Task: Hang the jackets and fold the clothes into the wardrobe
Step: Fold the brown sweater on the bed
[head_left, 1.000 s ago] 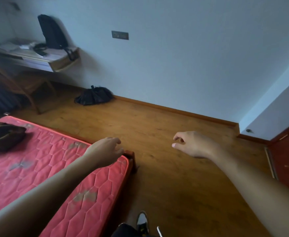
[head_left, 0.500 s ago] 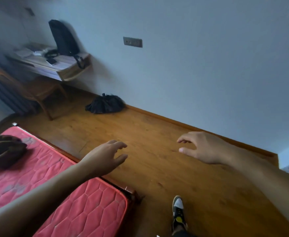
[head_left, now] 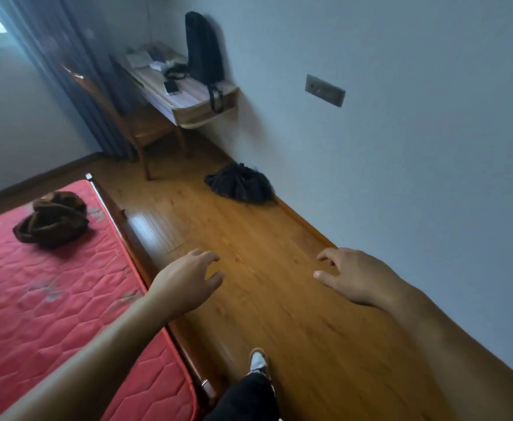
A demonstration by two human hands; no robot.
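brown clothes point(head_left: 51, 221) on mattress point(head_left: 36, 299) | wood floor point(head_left: 267, 323) | left hand point(head_left: 188, 284), right hand point(head_left: 355, 278): slack-fingered, empty

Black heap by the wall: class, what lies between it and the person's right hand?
Only bare wooden floor, in the head view; nothing lies between the black heap and the right hand.

Glossy wooden floor point(head_left: 279, 299); quilted red fabric mattress point(head_left: 51, 299); crumpled brown cloth point(head_left: 51, 223); wood-grain desk point(head_left: 194, 101).

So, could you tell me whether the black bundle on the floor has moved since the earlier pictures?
No. The black bundle lies by the skirting board near the desk, as before; only the camera turned.
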